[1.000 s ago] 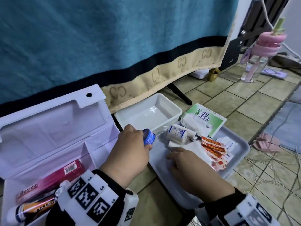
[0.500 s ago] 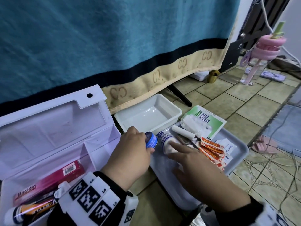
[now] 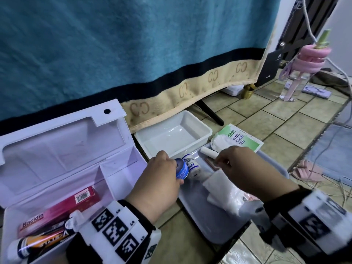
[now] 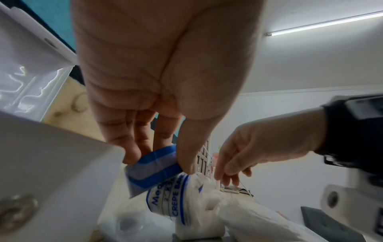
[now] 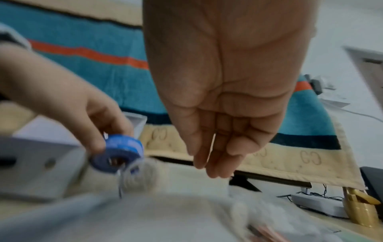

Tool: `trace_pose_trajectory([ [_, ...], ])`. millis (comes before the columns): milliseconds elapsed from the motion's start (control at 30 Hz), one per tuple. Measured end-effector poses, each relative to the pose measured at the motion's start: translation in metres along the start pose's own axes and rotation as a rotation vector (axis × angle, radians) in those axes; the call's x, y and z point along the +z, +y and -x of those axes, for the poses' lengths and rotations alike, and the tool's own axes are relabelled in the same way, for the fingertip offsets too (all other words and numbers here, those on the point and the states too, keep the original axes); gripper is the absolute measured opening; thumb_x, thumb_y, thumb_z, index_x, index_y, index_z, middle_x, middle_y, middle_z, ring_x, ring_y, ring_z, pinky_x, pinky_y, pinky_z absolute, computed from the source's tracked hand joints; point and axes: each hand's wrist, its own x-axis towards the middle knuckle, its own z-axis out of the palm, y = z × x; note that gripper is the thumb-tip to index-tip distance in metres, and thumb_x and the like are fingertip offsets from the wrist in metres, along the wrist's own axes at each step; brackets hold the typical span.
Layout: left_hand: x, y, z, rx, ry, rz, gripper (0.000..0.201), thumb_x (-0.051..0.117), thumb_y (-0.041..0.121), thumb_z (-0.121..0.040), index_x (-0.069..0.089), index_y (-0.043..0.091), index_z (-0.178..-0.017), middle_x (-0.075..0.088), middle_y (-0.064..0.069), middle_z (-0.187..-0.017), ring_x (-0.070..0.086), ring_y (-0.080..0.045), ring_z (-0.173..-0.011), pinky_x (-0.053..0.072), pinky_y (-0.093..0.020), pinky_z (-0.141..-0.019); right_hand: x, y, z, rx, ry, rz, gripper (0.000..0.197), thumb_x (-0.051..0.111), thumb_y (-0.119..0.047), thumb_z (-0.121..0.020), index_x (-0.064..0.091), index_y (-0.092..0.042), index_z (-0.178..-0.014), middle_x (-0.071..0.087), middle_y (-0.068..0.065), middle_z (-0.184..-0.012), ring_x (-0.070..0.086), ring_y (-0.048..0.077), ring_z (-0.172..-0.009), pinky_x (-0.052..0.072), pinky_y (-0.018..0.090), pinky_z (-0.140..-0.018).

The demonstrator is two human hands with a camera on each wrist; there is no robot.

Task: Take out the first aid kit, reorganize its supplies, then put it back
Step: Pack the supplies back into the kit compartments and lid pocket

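Note:
The white first aid kit (image 3: 62, 149) lies open on the floor at the left, with a pink Bacidin box (image 3: 62, 208) and an orange-black tube (image 3: 38, 242) inside. My left hand (image 3: 163, 174) pinches a blue tape roll (image 3: 182, 171) between thumb and fingers over the near-left edge of the grey tray (image 3: 205, 221). A crepe bandage (image 3: 192, 166) lies right beside the tape. My right hand (image 3: 234, 164) hovers over the tray's middle, fingers straight and pointing down (image 5: 217, 160), holding nothing. It hides the plasters beneath it.
An empty white tub (image 3: 175, 136) stands behind the tray. A green packet (image 3: 242, 138), a small white roll (image 3: 209, 152) and a clear bag of gauze (image 3: 222, 189) lie on the tray. A teal blanket (image 3: 133, 44) hangs behind. A pink bottle (image 3: 304, 60) stands far right.
My right hand lifted off the tray and moved forward over the plasters. The crepe bandage shifted left to lie against the tape roll. My left hand kept hold of the tape.

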Motion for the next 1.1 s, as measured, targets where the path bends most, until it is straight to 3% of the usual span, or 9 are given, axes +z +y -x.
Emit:
trace_pose_trajectory([
  [100, 0.001, 0.003, 0.001, 0.014, 0.005, -0.001, 0.023, 0.059, 0.031, -0.089, 0.057, 0.013, -0.103, 0.04, 0.001, -0.111, 0.046, -0.016, -0.104, 0.035, -0.019, -0.083, 0.009, 0.002, -0.022, 0.036, -0.075, 0.164, 0.026, 0.044, -0.028, -0.092, 0.067, -0.015, -0.099, 0.065, 0.009, -0.099, 0.06, 0.029, -0.09, 0.039, 0.027, -0.068],
  [233, 0.001, 0.003, 0.002, 0.02, 0.008, 0.001, 0.023, 0.06, 0.032, -0.089, 0.057, 0.013, -0.102, 0.04, 0.002, -0.111, 0.046, -0.016, -0.105, 0.038, -0.021, -0.085, 0.026, 0.002, -0.037, 0.058, -0.126, 0.246, 0.024, 0.045, -0.026, -0.094, 0.064, -0.012, -0.098, 0.064, 0.011, -0.102, 0.052, 0.027, -0.077, 0.036, 0.025, -0.065],
  [367, 0.001, 0.002, 0.003, 0.025, 0.017, 0.005, 0.024, 0.06, 0.032, -0.089, 0.057, 0.014, -0.104, 0.04, 0.002, -0.113, 0.046, -0.016, -0.106, 0.036, -0.019, -0.085, 0.022, -0.009, -0.038, 0.056, -0.16, 0.246, 0.019, 0.05, -0.021, -0.093, 0.056, -0.01, -0.107, 0.058, 0.013, -0.105, 0.059, 0.03, -0.099, 0.037, 0.028, -0.069],
  [500, 0.003, 0.001, 0.003, 0.022, 0.03, 0.03, 0.023, 0.061, 0.032, -0.088, 0.058, 0.015, -0.104, 0.036, 0.006, -0.107, 0.045, -0.014, -0.105, 0.038, -0.02, -0.085, 0.025, -0.014, -0.039, 0.047, -0.116, 0.184, 0.016, 0.047, -0.017, -0.093, 0.052, -0.015, -0.108, 0.053, 0.008, -0.09, 0.057, 0.026, -0.087, 0.036, 0.027, -0.067],
  [667, 0.003, 0.0, 0.004, 0.031, 0.044, 0.038, 0.027, 0.06, 0.032, -0.088, 0.058, 0.016, -0.111, 0.043, 0.004, -0.118, 0.043, -0.013, -0.112, 0.031, -0.016, -0.087, 0.033, -0.017, -0.043, 0.005, -0.103, 0.25, 0.024, 0.046, -0.013, -0.09, 0.051, -0.014, -0.114, 0.062, 0.01, -0.111, 0.06, 0.028, -0.103, 0.037, 0.028, -0.071],
  [833, -0.004, 0.0, 0.007, 0.03, 0.105, 0.004, 0.028, 0.059, 0.034, -0.088, 0.059, 0.017, -0.111, 0.047, 0.001, -0.115, 0.044, -0.018, -0.112, 0.032, -0.019, -0.089, 0.03, -0.012, -0.047, 0.077, -0.024, 0.054, 0.026, 0.058, -0.024, -0.085, 0.051, -0.009, -0.106, 0.062, 0.015, -0.106, 0.059, 0.031, -0.1, 0.039, 0.029, -0.071],
  [967, -0.022, 0.0, 0.017, 0.029, 0.186, 0.038, 0.024, 0.061, 0.035, -0.086, 0.061, 0.018, -0.103, 0.051, 0.004, -0.112, 0.048, -0.017, -0.109, 0.031, -0.018, -0.087, 0.015, -0.008, -0.045, 0.155, 0.026, -0.117, 0.038, 0.068, -0.024, -0.077, 0.055, -0.01, -0.11, 0.066, 0.012, -0.103, 0.06, 0.028, -0.098, 0.042, 0.028, -0.074],
  [1100, -0.052, -0.012, 0.037, -0.045, 0.253, 0.093, 0.022, 0.068, 0.036, -0.081, 0.062, 0.023, -0.097, 0.047, 0.015, -0.109, 0.048, -0.007, -0.098, 0.024, -0.01, -0.072, -0.007, -0.013, -0.035, 0.173, 0.14, -0.288, 0.038, 0.073, -0.015, -0.071, 0.057, -0.015, -0.105, 0.069, 0.005, -0.091, 0.061, 0.023, -0.078, 0.045, 0.028, -0.064],
])
